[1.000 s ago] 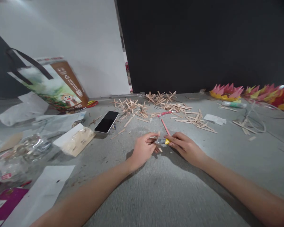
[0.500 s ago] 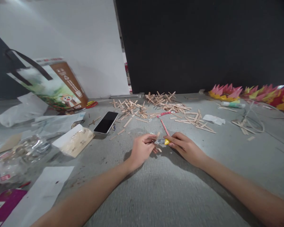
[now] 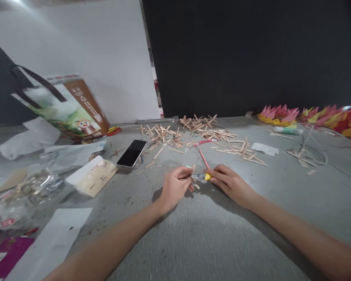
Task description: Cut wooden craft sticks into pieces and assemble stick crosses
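Gluing sticks near the phone (image 3: pixel 132 153).
My left hand (image 3: pixel 173 186) pinches a wooden stick (image 3: pixel 193 168); my right hand (image 3: pixel 229 182) grips the glue tube (image 3: pixel 202 176).

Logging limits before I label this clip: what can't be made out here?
Head view only:
- The small clear tube with yellow cap: the right hand covers its rear end; its label is too small to read.
- The stick piece in the left hand: mostly hidden by curled fingers.
- The print on the paper bag: too small.
- The magenta packet: cut by the left edge.
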A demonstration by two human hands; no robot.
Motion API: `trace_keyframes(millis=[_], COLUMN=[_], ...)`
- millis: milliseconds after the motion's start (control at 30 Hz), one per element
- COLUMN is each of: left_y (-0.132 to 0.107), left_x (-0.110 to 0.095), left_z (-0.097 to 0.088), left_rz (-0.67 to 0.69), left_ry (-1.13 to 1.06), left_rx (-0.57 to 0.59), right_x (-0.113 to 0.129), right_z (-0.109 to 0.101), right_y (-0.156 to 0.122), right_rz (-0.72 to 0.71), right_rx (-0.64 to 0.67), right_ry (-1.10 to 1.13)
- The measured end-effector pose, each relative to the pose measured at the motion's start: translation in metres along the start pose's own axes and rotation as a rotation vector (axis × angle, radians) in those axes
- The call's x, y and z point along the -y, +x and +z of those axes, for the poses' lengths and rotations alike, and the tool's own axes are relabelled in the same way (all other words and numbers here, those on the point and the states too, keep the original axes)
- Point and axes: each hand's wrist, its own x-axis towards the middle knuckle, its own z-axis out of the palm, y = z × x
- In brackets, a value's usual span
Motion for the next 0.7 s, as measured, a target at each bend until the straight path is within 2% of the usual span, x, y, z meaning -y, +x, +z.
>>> trace_keyframes(millis=[533,700], left_y=[-0.0022,-0.0024], left_x=[-0.0015,-0.0016], left_z=[0.0023,0.0015], left_rz=[0.021,-0.022], left_ry=[0.04,0.017], left_rx=[0.016,0.018], right_x=[0.0,-0.0011], right_z=[0.001,0.0001], right_y=[-0.0009,-0.0011], right_rz=[-0.025,-0.015], right_rx=[0.0,0.0], right_ry=[0.0,-0.002])
